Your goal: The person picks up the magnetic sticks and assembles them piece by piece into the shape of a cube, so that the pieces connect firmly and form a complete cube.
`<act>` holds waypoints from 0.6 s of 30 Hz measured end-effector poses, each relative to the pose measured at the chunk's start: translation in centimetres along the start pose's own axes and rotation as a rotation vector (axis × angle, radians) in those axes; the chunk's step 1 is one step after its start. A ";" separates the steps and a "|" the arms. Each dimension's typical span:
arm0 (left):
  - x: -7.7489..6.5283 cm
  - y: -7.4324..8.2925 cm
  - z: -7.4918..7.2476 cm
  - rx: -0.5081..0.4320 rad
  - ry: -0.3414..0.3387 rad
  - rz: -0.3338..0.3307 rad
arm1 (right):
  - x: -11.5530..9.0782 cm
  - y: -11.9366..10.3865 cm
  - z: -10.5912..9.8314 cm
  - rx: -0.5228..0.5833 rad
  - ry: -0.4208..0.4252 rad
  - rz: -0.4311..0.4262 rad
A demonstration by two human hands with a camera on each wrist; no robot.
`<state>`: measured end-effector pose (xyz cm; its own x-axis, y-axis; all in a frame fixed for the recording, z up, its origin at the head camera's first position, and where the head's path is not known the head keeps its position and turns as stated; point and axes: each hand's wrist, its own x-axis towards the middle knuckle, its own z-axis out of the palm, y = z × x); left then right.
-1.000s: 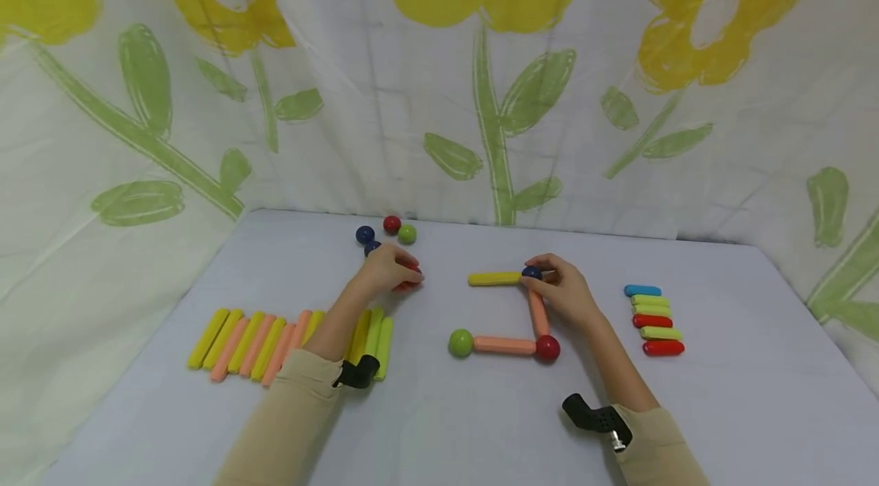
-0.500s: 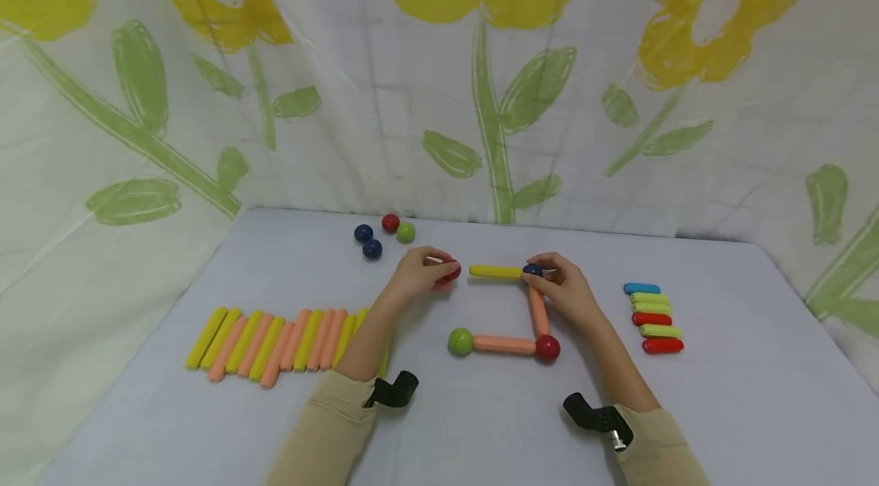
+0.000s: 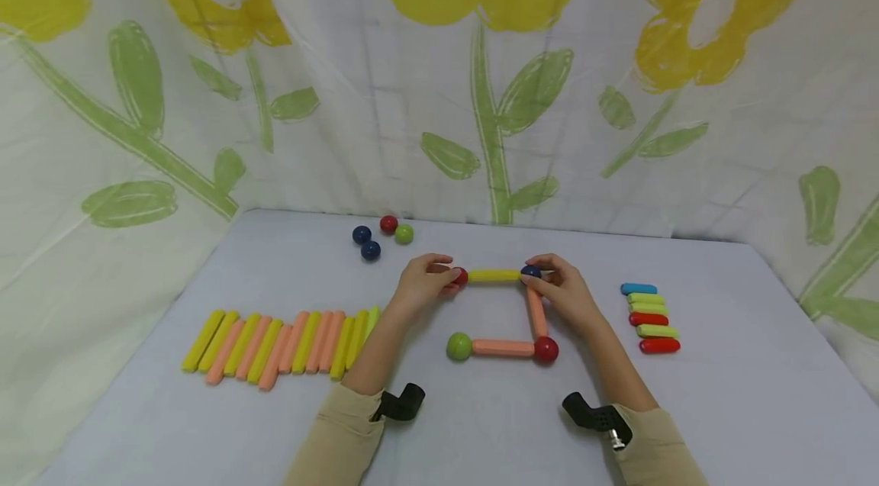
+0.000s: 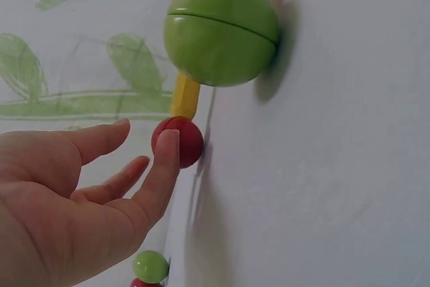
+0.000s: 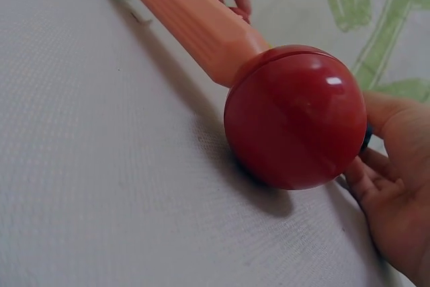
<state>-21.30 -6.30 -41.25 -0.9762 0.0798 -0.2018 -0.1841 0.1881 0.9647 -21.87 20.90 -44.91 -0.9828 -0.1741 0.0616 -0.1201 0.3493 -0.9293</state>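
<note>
My left hand [image 3: 419, 284] has its thumb against a red ball [image 4: 191, 149] that sits at the left end of a yellow rod [image 3: 494, 275]. Its visible fingers spread apart, their tips just off the ball in the left wrist view. At the rod's other end my right hand [image 3: 570, 294] pinches a dark blue ball [image 3: 530, 271]. From there a salmon rod [image 3: 537, 312] runs down to another red ball [image 3: 546, 349]. A second salmon rod [image 3: 503, 349] joins that one to a green ball [image 3: 458, 346], shaping a square open on its left side.
At the left lies a row of yellow, salmon and lime rods [image 3: 268, 349], partly behind the left forearm. Loose balls [image 3: 371, 250] sit at the back left. Short blue, lime and red rods [image 3: 652, 320] are stacked in a column at the right.
My left hand has carried the red ball rightward from near the loose balls to the yellow rod's left end, and its fingers have loosened. My right hand has stayed at the blue ball.
</note>
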 end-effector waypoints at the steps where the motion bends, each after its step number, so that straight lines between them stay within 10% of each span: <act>1: 0.0 0.0 -0.1 0.020 0.005 0.000 | 0.0 0.1 0.0 0.001 0.001 0.000; 18: -5.2 2.9 -4.9 0.404 0.005 0.004 | 0.4 1.0 0.0 -0.076 0.017 -0.024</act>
<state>-17.35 -11.00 -36.60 -0.9775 0.0769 -0.1964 -0.1212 0.5575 0.8213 -22.36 21.21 -45.77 -0.9818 -0.1674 0.0902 -0.1531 0.4144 -0.8971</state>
